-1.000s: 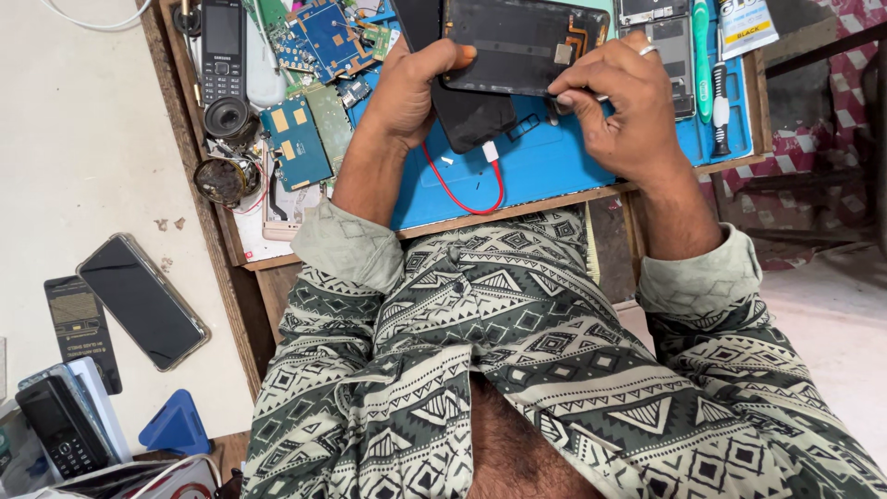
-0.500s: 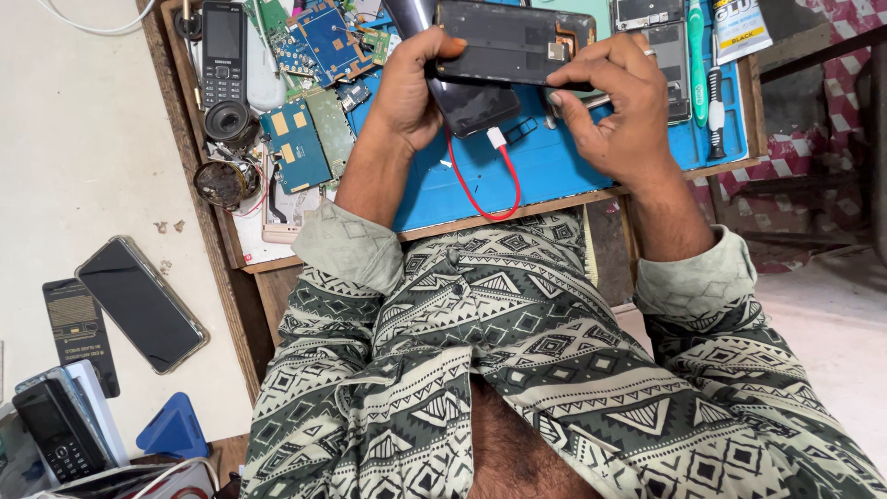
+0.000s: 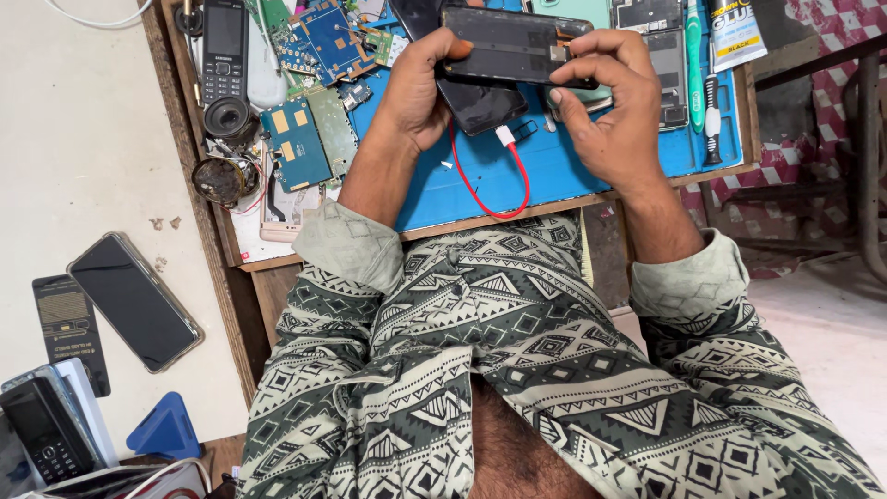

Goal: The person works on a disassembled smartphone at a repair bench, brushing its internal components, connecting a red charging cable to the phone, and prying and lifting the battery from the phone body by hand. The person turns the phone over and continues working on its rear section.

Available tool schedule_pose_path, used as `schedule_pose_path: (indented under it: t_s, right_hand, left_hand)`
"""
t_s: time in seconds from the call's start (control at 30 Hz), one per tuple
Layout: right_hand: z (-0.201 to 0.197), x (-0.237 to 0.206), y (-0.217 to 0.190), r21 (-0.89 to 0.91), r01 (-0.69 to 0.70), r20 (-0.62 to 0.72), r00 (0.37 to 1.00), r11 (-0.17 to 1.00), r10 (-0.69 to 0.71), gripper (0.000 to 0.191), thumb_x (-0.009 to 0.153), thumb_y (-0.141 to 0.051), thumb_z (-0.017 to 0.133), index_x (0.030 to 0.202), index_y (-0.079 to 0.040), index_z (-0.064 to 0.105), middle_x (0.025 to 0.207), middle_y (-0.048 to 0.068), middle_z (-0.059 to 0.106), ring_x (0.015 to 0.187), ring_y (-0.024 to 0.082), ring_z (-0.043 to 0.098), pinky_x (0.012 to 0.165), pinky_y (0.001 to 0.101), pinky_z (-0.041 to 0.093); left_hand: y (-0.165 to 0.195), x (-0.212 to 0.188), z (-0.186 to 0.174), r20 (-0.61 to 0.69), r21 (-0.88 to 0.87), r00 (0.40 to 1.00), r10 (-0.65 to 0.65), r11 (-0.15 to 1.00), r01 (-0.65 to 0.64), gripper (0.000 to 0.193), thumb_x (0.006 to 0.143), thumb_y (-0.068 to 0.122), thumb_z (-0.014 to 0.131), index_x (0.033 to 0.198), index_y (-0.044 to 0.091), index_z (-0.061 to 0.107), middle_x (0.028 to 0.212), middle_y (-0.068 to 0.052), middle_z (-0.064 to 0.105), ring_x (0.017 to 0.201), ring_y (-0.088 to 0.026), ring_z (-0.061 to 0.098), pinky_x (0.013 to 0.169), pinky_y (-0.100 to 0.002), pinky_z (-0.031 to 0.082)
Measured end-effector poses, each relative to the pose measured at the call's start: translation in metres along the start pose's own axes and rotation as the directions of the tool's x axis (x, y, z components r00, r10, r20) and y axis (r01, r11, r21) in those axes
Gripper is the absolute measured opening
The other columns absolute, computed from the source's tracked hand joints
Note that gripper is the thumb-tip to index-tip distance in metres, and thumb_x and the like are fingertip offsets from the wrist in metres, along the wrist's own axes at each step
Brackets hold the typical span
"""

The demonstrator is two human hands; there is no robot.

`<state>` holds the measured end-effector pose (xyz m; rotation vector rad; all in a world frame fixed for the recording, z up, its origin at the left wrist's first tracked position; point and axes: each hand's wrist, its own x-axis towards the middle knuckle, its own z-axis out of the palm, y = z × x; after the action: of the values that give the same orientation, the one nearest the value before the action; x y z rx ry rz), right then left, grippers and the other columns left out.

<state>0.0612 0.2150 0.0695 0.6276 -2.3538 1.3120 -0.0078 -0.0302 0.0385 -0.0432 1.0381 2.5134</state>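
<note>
An opened black phone body (image 3: 508, 44) is held above the blue work mat (image 3: 564, 180), its inner side up. My left hand (image 3: 420, 88) grips its left end, thumb on top. My right hand (image 3: 614, 111) pinches its right end, fingertips at the small parts there. Under it lies a second dark phone (image 3: 480, 102) with a red cable (image 3: 490, 189) and white plug trailing toward me across the mat.
Blue and green circuit boards (image 3: 305, 139) and a keypad phone (image 3: 224, 46) lie left on the wooden bench. A green tool (image 3: 695, 46), a screwdriver (image 3: 712, 120) and a glue tube (image 3: 736, 32) lie right. A black smartphone (image 3: 134, 300) and other handsets (image 3: 46, 430) rest on the floor.
Both hands lifted the phone body slightly toward the far side and the right fingers shifted along its right end. The red cable loop swung right.
</note>
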Motion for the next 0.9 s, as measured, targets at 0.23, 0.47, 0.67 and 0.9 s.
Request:
schedule_pose_path:
  t_s: [0.23,0.47,0.67,0.9]
  right_hand:
    - [-0.001,-0.001,0.001,0.039,0.016,-0.017,1.0,0.999,-0.016,0.015,0.099,0.005,0.078,0.112,-0.002,0.076,0.128,0.009,0.057,0.116,0.02,0.061,0.104,0.0317,0.053]
    - [0.002,-0.002,0.002,0.042,0.054,-0.052,0.997,0.998,-0.051,0.016,0.097,0.005,0.08,0.111,-0.003,0.078,0.133,0.009,0.056,0.123,0.022,0.058,0.109,0.0337,0.051]
    - [-0.003,-0.005,0.002,-0.138,0.137,-0.096,0.984,0.981,-0.151,0.021,0.096,0.004,0.084,0.113,-0.007,0.081,0.141,0.009,0.055,0.124,0.024,0.058,0.094,0.0308,0.049]
    - [-0.01,-0.003,0.001,-0.07,0.182,-0.096,0.978,0.981,-0.188,0.026,0.096,0.0,0.088,0.12,-0.005,0.079,0.146,0.011,0.051,0.131,0.023,0.056,0.099,0.0318,0.052]
  left_hand:
    - [0.001,-0.001,-0.003,0.007,0.026,1.0,0.009,1.0,-0.009,0.019,0.09,0.012,0.061,0.097,-0.004,0.067,0.089,-0.011,0.071,0.076,-0.019,0.073,0.071,-0.034,0.065]
    - [-0.003,-0.005,-0.003,0.001,0.101,0.994,0.111,0.989,-0.11,0.021,0.092,0.012,0.062,0.102,-0.005,0.07,0.092,-0.009,0.07,0.082,-0.017,0.07,0.075,-0.034,0.061]
    - [-0.004,-0.011,-0.003,0.066,0.173,0.981,0.182,0.966,-0.191,0.023,0.089,0.009,0.066,0.111,0.003,0.067,0.098,-0.005,0.068,0.089,-0.015,0.068,0.081,-0.036,0.062]
    - [-0.005,-0.011,-0.006,0.077,0.182,0.981,0.178,0.965,-0.189,0.022,0.088,0.01,0.068,0.108,0.003,0.067,0.095,-0.004,0.067,0.087,-0.015,0.066,0.081,-0.035,0.061]
